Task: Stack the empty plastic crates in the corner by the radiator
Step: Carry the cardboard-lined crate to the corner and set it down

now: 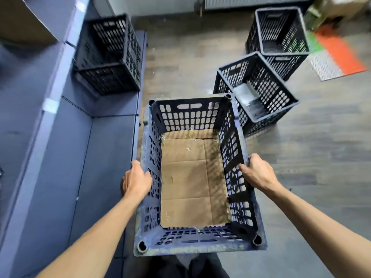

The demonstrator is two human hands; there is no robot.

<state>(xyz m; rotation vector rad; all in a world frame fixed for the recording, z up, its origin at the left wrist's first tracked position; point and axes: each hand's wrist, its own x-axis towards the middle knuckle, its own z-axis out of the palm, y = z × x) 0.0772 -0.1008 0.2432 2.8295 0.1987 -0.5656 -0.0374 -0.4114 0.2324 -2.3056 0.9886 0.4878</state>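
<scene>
You have the crate (198, 177) in the lower middle of the frame, your left hand (136, 180) closed over its left rim and your right hand (258, 172) closed over its right rim, a cardboard sheet (192, 179) lying in its bottom. Keep both grips level and opposite each other so the crate stays flat; whether it is lifted or resting on the floor (301, 157) I cannot tell. The radiator (251, 1) runs along the top edge, and the stack (278, 41) at upper right looks the likely target, so set the rims square before you let go. Mind the single crate (254, 93) just beyond your far right corner, nearly touching. Another crate (108, 55) sits on the blue shelf (66, 157) hard against your left side. The open floor lies centre and right.
</scene>
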